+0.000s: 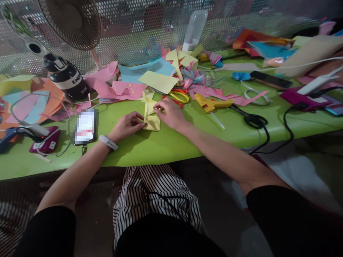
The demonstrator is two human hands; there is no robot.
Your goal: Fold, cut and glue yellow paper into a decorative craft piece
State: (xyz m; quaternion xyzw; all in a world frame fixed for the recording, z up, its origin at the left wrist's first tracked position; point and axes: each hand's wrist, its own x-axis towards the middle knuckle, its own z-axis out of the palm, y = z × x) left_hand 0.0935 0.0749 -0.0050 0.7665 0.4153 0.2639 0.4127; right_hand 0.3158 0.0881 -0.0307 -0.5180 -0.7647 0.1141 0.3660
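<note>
A folded piece of yellow paper [152, 123] lies on the green table [230, 134] in front of me, with creases across it and a narrow strip standing up on its left side. My left hand [128, 125] pinches the paper's left edge between thumb and fingers. My right hand [170, 113] is at its upper right, thumb and index finger pressed together on the paper. Behind the hands lie a flat pale yellow sheet [158, 82] and scissors with yellow and red handles [180, 96].
A yellow glue gun [210, 103] and black scissors [254, 120] lie right of my hands. A phone [85, 126], a black bottle [68, 78] and a fan [72, 21] stand or lie left. Coloured paper scraps, power strips and cables cover the back and sides.
</note>
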